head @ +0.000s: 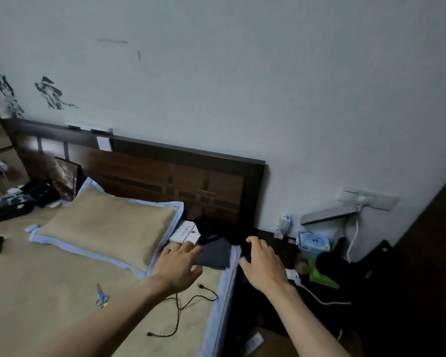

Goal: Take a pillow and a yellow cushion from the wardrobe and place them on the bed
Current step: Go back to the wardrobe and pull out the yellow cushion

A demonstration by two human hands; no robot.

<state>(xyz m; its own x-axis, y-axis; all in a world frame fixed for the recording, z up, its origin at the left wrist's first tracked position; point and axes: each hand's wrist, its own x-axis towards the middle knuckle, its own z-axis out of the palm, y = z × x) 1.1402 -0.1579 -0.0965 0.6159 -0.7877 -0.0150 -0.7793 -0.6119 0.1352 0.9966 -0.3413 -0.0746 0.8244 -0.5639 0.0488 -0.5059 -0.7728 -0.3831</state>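
Observation:
A tan pillow (108, 225) with a light blue border lies on the bed (44, 287), close to the dark wooden headboard (165, 181). My left hand (179, 266) hovers open just right of the pillow's corner, fingers spread over the mat. My right hand (263, 264) is open too, held above the bed's right edge near dark folded cloth (214, 256). Neither hand holds anything. No yellow cushion and no wardrobe are in view.
A white box (186, 231) and dark clothes lie by the headboard. A black cable (186, 305) and blue scissors (102, 296) rest on the mat. Bags and gadgets (16, 202) crowd the far left. A cluttered bedside table (314, 243) stands right of the bed.

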